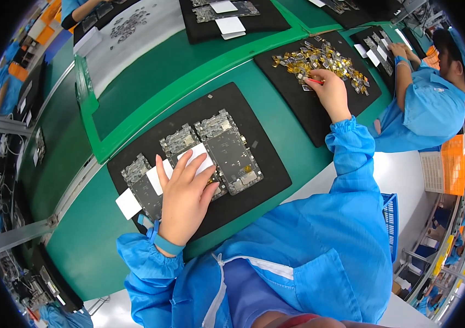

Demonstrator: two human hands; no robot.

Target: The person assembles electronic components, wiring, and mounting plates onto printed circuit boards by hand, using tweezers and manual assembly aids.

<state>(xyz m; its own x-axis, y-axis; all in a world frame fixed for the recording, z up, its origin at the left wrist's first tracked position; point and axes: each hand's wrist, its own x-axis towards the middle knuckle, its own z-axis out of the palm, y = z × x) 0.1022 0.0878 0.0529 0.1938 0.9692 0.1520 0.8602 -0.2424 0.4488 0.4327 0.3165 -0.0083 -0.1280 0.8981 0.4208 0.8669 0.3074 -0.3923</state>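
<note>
My left hand (183, 191) lies with fingers spread over a white card (196, 157) on the middle one of three circuit boards, pressing nothing between its fingers. A blue band circles that wrist. The right-hand circuit board (232, 156) lies uncovered beside my thumb, and the left circuit board (139, 177) is partly under another white card. All rest on a black mat (265, 164). My right hand (329, 93) pinches a thin red tool (314, 81), its kind too small to tell, at the near edge of a heap of small gold and silver parts (325, 59).
The heap sits on a second black mat (320, 123) on the green table (95, 218). Beyond a raised green edge (188, 82), a pale sheet holds scattered small parts (128, 26). A co-worker in blue (429, 109) works at the right. A blue crate (390, 218) stands beside me.
</note>
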